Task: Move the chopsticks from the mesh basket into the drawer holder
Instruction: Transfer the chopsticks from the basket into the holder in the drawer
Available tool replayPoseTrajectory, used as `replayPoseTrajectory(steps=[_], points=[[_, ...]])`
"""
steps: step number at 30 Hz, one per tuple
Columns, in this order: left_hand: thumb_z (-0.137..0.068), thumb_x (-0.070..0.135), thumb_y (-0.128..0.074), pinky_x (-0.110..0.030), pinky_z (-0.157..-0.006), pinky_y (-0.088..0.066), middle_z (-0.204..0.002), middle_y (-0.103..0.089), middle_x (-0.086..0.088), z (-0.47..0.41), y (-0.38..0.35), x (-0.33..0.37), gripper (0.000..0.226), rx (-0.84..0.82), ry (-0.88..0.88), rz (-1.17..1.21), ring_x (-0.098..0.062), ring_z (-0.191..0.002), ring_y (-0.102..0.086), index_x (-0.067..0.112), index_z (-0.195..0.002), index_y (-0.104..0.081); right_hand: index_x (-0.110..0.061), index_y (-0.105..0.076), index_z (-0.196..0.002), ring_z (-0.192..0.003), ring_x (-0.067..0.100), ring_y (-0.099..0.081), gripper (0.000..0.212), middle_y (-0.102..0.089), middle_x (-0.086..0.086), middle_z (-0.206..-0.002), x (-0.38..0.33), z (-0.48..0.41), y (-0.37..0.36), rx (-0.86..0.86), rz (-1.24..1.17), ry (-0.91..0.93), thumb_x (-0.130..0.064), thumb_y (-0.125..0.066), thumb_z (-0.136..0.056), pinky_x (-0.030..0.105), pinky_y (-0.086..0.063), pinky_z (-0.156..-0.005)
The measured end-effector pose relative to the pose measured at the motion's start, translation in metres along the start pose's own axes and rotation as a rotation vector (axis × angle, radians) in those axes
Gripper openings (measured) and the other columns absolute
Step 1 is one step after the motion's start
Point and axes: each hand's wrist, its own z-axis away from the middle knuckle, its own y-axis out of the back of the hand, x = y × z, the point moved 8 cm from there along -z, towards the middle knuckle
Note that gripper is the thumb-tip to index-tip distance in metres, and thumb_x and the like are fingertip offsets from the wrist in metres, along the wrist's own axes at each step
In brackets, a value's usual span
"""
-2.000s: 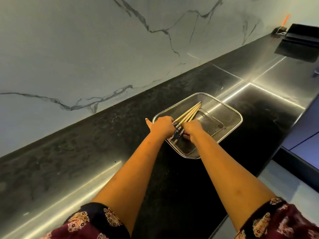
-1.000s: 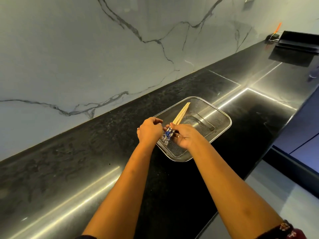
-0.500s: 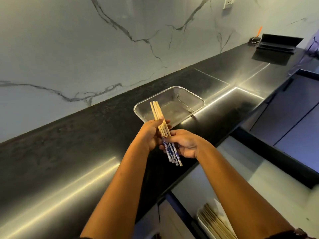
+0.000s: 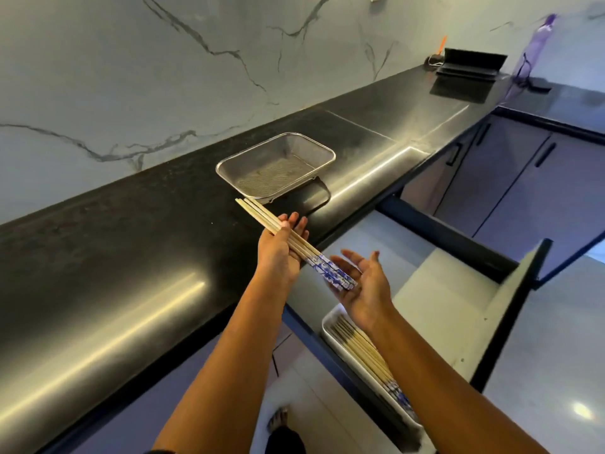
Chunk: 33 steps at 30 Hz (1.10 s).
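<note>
A bundle of wooden chopsticks [image 4: 262,217] with blue-and-white patterned ends lies across both my palms, in the air above the counter's front edge. My left hand [image 4: 280,253] supports the plain wooden middle, fingers spread. My right hand [image 4: 363,283] is flat under the patterned ends, fingers apart. The mesh basket [image 4: 324,150] sits on the black counter behind them with nothing in it. Below my right forearm, a white drawer holder [image 4: 330,335] in the open drawer holds several matching chopsticks [image 4: 363,350].
The open drawer [image 4: 458,290] juts out from under the black counter [image 4: 131,244], its front panel at the right. Blue cabinet doors [image 4: 510,178] stand further right. A black stand [image 4: 468,65] and a purple bottle [image 4: 533,50] are at the counter's far end.
The chopsticks left the basket and came toward me over the counter edge. Both hands opened from a grip to flat palms under them. The view tilted down, showing the open drawer.
</note>
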Motion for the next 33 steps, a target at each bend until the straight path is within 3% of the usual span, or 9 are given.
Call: replayPoseTrajectory(steps=[4,8,14,25,29,33], points=[[-0.1,0.011,-0.039,-0.036,-0.09,-0.049,-0.098,-0.065,-0.002,0.024,-0.016,-0.026,0.014,-0.026,-0.016,-0.038,-0.016,-0.092,-0.066,0.017,-0.1,-0.052,-0.012,-0.059,-0.115,-0.099,0.028,-0.064,0.059,-0.066,0.011,-0.108,-0.014,0.009,0.013,0.097,-0.077,0.131,-0.055,-0.023,-0.098,0.034,-0.055,-0.076],[-0.1,0.013,-0.038,-0.032,-0.085,-0.05,-0.096,-0.065,-0.001,0.033,-0.028,-0.034,0.015,-0.053,-0.02,-0.015,-0.015,-0.092,-0.065,0.017,-0.1,-0.052,-0.012,-0.059,-0.118,-0.098,0.028,-0.064,0.065,-0.067,0.011,-0.109,-0.022,0.011,0.034,0.148,-0.148,0.147,-0.06,-0.022,-0.096,0.037,-0.054,-0.081],[-0.1,0.012,-0.039,-0.034,-0.087,-0.051,-0.094,-0.066,-0.001,0.037,-0.034,-0.053,0.015,-0.068,0.016,-0.002,-0.017,-0.093,-0.066,0.016,-0.099,-0.053,-0.013,-0.061,-0.106,-0.108,0.035,-0.06,0.062,-0.064,0.015,-0.113,-0.014,0.005,0.047,0.182,-0.215,0.128,-0.061,-0.023,-0.095,0.039,-0.052,-0.083],[-0.099,0.014,-0.041,-0.036,-0.087,-0.052,-0.095,-0.068,-0.003,0.013,-0.035,-0.075,0.014,-0.076,0.105,-0.038,-0.018,-0.093,-0.068,0.015,-0.099,-0.055,-0.015,-0.063,-0.099,-0.089,0.031,-0.065,0.062,-0.068,0.012,-0.098,-0.012,-0.02,0.057,0.29,-0.221,0.143,-0.064,-0.024,-0.094,0.036,-0.055,-0.075],[-0.099,0.014,-0.041,-0.034,-0.084,-0.053,-0.096,-0.068,-0.003,0.0,-0.035,-0.074,0.013,-0.093,0.131,-0.028,-0.018,-0.093,-0.068,0.015,-0.101,-0.054,-0.016,-0.062,-0.101,-0.09,0.031,-0.065,0.062,-0.067,0.012,-0.1,-0.015,-0.028,0.061,0.319,-0.219,0.153,-0.064,-0.023,-0.093,0.036,-0.055,-0.073],[-0.099,0.015,-0.041,-0.038,-0.091,-0.052,-0.1,-0.069,-0.005,-0.011,-0.038,-0.079,0.014,-0.106,0.148,-0.057,-0.019,-0.096,-0.068,0.015,-0.102,-0.055,-0.016,-0.062,-0.102,-0.089,0.031,-0.065,0.062,-0.067,0.012,-0.1,-0.017,-0.037,0.058,0.331,-0.215,0.169,-0.064,-0.024,-0.094,0.036,-0.054,-0.077]])
